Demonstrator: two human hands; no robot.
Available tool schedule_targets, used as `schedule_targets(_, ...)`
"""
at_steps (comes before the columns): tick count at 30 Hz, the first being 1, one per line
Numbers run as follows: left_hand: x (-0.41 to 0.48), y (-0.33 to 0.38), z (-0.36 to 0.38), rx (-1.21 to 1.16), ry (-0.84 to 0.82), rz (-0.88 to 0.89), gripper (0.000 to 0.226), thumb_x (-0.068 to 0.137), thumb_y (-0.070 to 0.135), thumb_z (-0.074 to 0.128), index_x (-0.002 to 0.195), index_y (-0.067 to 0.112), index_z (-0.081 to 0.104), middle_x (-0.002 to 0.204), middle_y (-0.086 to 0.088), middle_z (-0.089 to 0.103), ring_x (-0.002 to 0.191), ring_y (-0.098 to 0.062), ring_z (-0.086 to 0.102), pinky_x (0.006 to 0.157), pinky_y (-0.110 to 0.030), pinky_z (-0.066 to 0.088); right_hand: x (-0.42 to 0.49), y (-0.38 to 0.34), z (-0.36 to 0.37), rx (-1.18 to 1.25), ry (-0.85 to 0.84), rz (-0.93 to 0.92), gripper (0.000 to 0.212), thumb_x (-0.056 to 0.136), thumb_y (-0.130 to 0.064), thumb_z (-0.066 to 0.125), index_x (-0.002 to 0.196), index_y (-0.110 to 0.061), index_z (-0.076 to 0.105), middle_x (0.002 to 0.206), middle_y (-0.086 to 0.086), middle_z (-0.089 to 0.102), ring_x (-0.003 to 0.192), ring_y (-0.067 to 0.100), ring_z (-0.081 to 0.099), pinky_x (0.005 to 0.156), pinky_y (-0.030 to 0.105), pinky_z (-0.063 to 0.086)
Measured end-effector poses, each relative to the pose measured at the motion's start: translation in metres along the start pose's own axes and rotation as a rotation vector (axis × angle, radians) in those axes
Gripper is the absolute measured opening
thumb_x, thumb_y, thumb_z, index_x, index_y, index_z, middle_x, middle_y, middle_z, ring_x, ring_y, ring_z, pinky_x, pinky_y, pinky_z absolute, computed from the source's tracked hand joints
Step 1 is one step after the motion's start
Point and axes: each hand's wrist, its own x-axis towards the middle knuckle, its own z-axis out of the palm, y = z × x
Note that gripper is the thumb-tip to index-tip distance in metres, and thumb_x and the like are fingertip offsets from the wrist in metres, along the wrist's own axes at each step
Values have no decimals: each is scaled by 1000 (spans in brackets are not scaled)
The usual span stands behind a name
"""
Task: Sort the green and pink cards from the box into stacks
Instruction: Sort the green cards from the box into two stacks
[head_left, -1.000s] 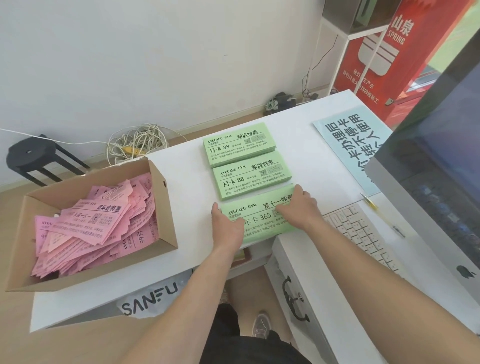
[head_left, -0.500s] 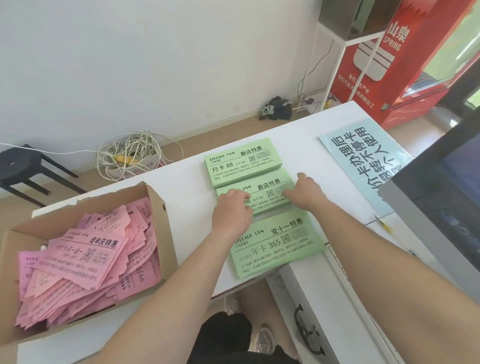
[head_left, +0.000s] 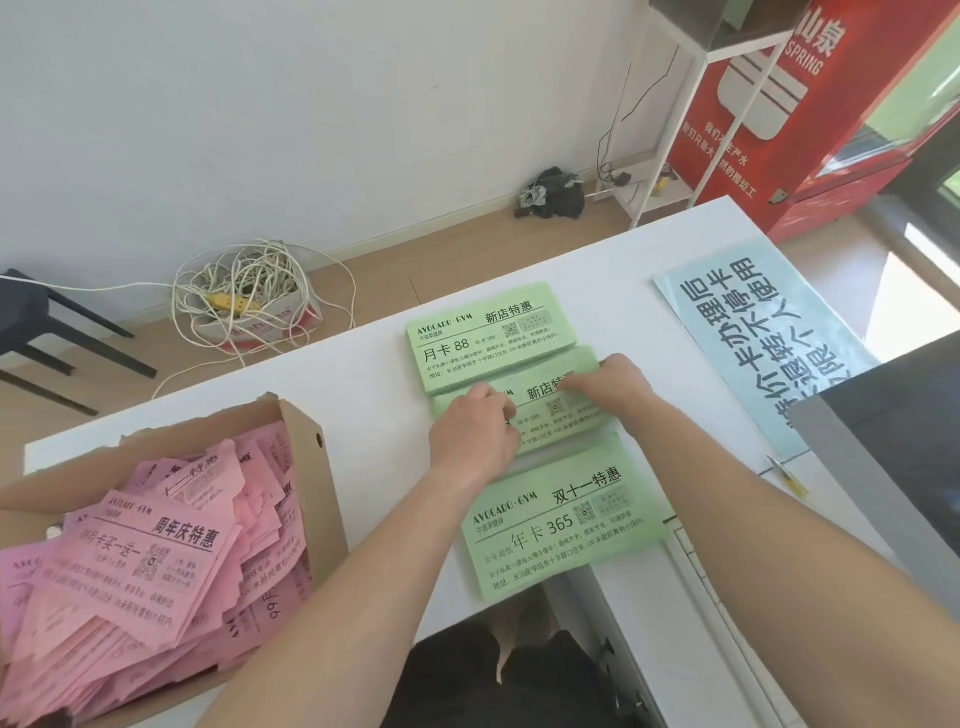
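Observation:
Three stacks of green cards lie in a row on the white table (head_left: 363, 395): a far stack (head_left: 483, 338), a middle stack (head_left: 563, 423) and a near stack (head_left: 561, 525). My left hand (head_left: 472, 434) grips the left end of the middle stack with curled fingers. At that stack's right end, my right hand (head_left: 610, 387) holds on, its fingers curled over the far edge. At the left stands a cardboard box (head_left: 318, 467) full of loose pink cards (head_left: 156, 551).
A pale blue printed sign (head_left: 753, 332) lies on the table's right side, beside a monitor's edge (head_left: 883, 467) and a keyboard (head_left: 691, 561). A yellow pen (head_left: 787, 475) sits near the monitor. Beyond the table, a cable tangle (head_left: 244, 291) and a black stool (head_left: 47, 332) are on the floor.
Both hands have left the near green stack and moved to the middle one, where they now hold its ends. The near stack lies uncovered.

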Motion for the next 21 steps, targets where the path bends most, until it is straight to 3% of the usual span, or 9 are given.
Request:
schedule_targets(2, -2, 3, 3, 26, 0, -16, 31, 94, 29, 56, 124, 27, 63, 130, 12, 51, 115, -16, 52, 75, -31, 43, 0, 3, -4, 41, -37, -24, 42, 79, -36, 76, 109, -10, 59, 108, 9, 67, 94, 24, 67, 76, 35, 54)
schedule_targets(4, -4, 8, 6, 62, -10, -22, 36, 93, 32, 57, 128, 24, 59, 132, 9, 49, 116, -17, 50, 75, -31, 42, -3, 6, -6, 122, -83, -76, 31, 84, -33, 74, 101, -14, 57, 105, 7, 67, 88, 19, 66, 70, 33, 51)
schedule_targets(7, -4, 21, 7, 27, -45, -46, 47, 92, 39, 57, 136, 23, 53, 137, 5, 47, 122, -19, 49, 84, -35, 46, -9, 10, -9, 275, -98, -157, 27, 89, -38, 69, 100, -15, 58, 102, 6, 71, 91, 21, 68, 84, 41, 56)
schedule_targets(10, -3, 42, 6, -222, -37, -96, 57, 92, 51, 56, 140, 22, 48, 139, 5, 52, 120, -17, 54, 95, -36, 46, -18, 17, -18, 451, -144, -195, 34, 98, -37, 53, 107, -7, 67, 104, 13, 73, 83, 22, 71, 81, 42, 57)
schedule_targets(12, -3, 55, 4, -397, -26, -169, 67, 90, 63, 55, 137, 17, 47, 132, 5, 58, 109, -16, 56, 90, -34, 44, -25, 21, -21, 509, -212, -224, 39, 102, -33, 45, 106, -5, 71, 106, 12, 74, 76, 20, 70, 75, 38, 56)
schedule_targets(15, -2, 67, -3, -467, -26, -262, 79, 83, 78, 49, 130, 13, 47, 118, 2, 61, 99, -20, 58, 84, -35, 43, -33, 23, -18, 506, -259, -261, 42, 104, -34, 40, 110, -7, 72, 107, 9, 73, 81, 18, 70, 77, 36, 57)
schedule_targets(17, 3, 67, -6, -472, -18, -311, 74, 85, 71, 55, 128, 12, 47, 114, 0, 61, 99, -24, 59, 86, -37, 47, -35, 22, -16, 482, -280, -282, 45, 105, -36, 37, 110, -11, 74, 107, 6, 73, 87, 19, 69, 82, 39, 57)
schedule_targets(21, 14, 53, -7, -652, -38, -359, 31, 89, 35, 67, 116, 21, 62, 106, 0, 70, 93, -21, 66, 85, -45, 59, -33, 24, -20, 467, -325, -286, 49, 107, -37, 32, 106, -15, 76, 106, 0, 76, 89, 19, 68, 84, 38, 55)
